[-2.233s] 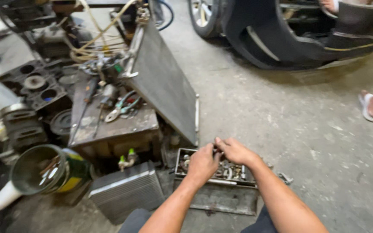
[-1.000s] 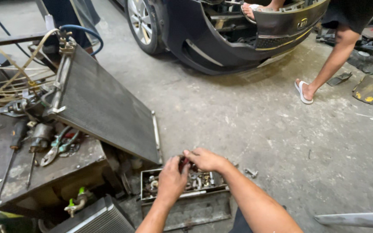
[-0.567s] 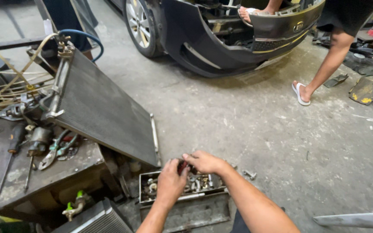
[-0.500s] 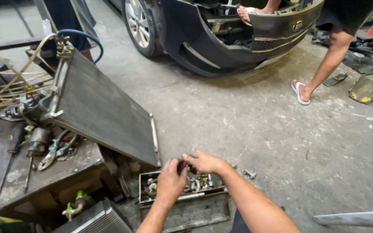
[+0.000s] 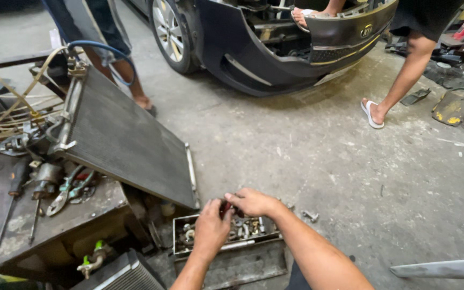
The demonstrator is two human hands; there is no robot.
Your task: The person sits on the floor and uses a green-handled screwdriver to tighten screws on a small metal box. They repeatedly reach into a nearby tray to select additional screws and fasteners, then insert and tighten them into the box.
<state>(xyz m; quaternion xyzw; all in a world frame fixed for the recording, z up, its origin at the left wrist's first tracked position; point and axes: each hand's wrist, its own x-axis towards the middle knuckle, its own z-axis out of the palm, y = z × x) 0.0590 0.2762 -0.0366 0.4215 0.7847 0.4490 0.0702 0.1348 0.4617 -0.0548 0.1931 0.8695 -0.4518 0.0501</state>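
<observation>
This is a car repair workshop. A dark car with its front bumper hanging loose stands on a stained grey concrete floor, one wheel in view. A large flat black radiator-like panel leans against a grimy metal workbench strewn with pliers and a screwdriver (all well worn). A rusty open metal box of small fittings sits on the floor, and hoses and wires tangle at the left.

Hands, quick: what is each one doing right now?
Left hand: fingers closed on a small dark red-tipped part over the metal parts tray.
Right hand: fingers pinching the same part.
</observation>
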